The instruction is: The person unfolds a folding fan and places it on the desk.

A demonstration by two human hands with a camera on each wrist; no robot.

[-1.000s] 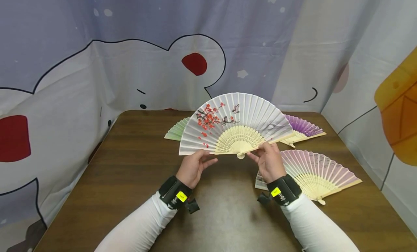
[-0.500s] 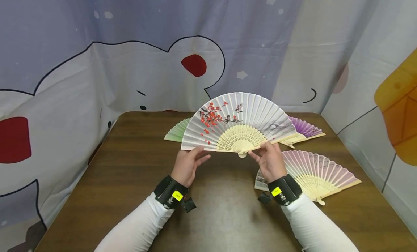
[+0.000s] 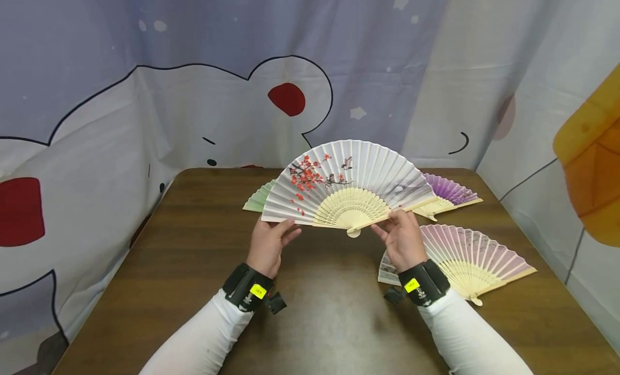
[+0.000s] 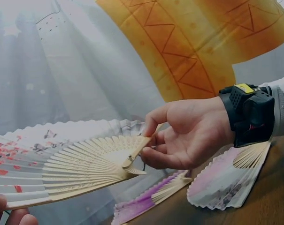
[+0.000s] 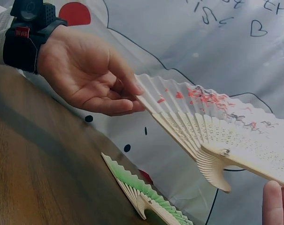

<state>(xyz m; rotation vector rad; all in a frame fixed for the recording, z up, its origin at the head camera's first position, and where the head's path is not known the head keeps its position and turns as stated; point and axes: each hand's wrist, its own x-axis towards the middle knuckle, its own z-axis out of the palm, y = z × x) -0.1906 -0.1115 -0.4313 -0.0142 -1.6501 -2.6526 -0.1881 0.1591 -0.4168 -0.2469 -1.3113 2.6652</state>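
A white folding fan [image 3: 353,170] with red blossoms and small birds is spread wide above the table. My left hand [image 3: 266,248] pinches its left outer edge between thumb and fingers, as the right wrist view also shows. On the other side my right hand [image 3: 404,241] pinches the right guard stick close to the pivot. Pale carved ribs [image 4: 90,164] meet at the rivet between the two hands. Behind the held fan, a green fan [image 3: 259,197] and a purple fan [image 3: 448,191] are partly covered. The pink fan [image 3: 477,251] lies spread under my right wrist.
The brown wooden table [image 3: 194,289] carries the other fans at its back and right side. A printed curtain [image 3: 194,106] hangs right behind the table and along its right side.
My left hand has slid outward to the left along the fan's edge, toward its corner. The fan shifted slightly right, then back left. My right hand keeps its hold, nearly still.
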